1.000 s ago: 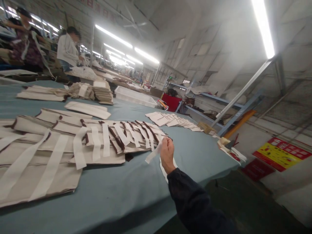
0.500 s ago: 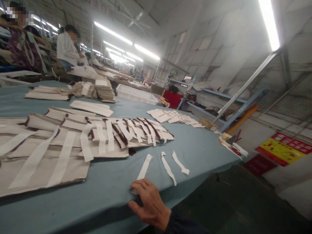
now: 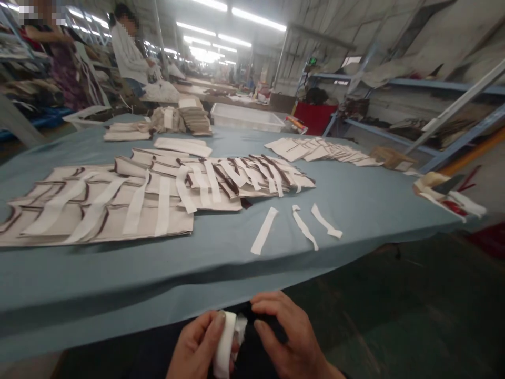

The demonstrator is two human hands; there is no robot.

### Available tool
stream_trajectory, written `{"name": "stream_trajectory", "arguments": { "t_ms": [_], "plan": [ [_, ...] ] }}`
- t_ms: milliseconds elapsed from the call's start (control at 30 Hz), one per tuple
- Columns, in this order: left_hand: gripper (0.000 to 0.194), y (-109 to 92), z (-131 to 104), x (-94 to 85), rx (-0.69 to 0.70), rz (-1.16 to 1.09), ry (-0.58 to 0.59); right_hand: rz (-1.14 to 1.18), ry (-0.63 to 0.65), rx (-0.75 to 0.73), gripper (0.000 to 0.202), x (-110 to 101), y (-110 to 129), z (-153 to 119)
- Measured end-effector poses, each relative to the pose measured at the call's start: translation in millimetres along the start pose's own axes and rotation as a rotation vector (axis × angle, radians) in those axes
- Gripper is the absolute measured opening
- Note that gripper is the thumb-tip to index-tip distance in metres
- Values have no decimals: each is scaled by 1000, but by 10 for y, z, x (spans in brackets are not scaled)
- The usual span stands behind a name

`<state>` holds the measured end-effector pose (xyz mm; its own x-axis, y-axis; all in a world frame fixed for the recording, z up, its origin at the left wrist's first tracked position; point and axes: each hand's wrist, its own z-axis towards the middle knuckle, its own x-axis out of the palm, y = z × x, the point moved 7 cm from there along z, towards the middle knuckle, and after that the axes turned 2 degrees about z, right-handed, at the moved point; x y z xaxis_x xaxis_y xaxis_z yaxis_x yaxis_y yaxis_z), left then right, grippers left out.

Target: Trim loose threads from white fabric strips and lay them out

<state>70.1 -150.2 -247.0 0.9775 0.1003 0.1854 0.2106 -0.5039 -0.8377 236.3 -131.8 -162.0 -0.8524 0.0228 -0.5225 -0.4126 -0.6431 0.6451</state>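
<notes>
My left hand (image 3: 199, 345) is at the bottom of the view, just off the table's front edge. Its thumb and fingers pinch a white strip (image 3: 224, 345), which looks curved or folded over. Something crumpled and translucent (image 3: 240, 329) shows behind that strip. To its right, my right hand (image 3: 290, 331) has its thumb and forefinger apart, and nothing shows between them. Beyond my hands, three loose white strips (image 3: 264, 230) lie on the blue-green tablecloth (image 3: 221, 263). Overlapping beige fabric pieces with dark trim (image 3: 114, 216) spread to the left, with white strips laid across them.
More beige pieces (image 3: 315, 150) fan out at the back right. Stacked fabric bundles (image 3: 195, 116) stand near a white plastic bin (image 3: 246, 117) at the far side. A small box with tools (image 3: 447, 195) sits at the right corner. Two people work at the back left.
My right hand has left the nearest loose strip and come back toward me. My left hand has entered the view with a white strip. The view has levelled and turned left.
</notes>
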Motion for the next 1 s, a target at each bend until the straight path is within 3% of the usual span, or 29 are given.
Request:
{"name": "stream_trajectory", "arguments": {
  "t_ms": [167, 333, 500, 633, 767, 1000],
  "plan": [
    [58, 14, 17, 55, -24, -178, 28, -107, 36, -177, 32, 168, 213, -55],
    [61, 79, 82, 49, -119, -342, -24, -254, 21, -191, 33, 153, 158, -136],
    [67, 110, 109, 73, -171, -393, -111, -414, -72, -281, 24, 200, 126, -250],
    [65, 151, 123, 127, -150, -345, -80, -485, -80, -287, 28, 321, 43, -321],
    [62, 189, 129, 140, -138, -330, -76, -450, -10, -268, 33, 365, 15, -328],
    [62, 186, 143, 157, -94, -285, -29, -289, 21, -184, 12, 375, 33, -298]
  ]
}}
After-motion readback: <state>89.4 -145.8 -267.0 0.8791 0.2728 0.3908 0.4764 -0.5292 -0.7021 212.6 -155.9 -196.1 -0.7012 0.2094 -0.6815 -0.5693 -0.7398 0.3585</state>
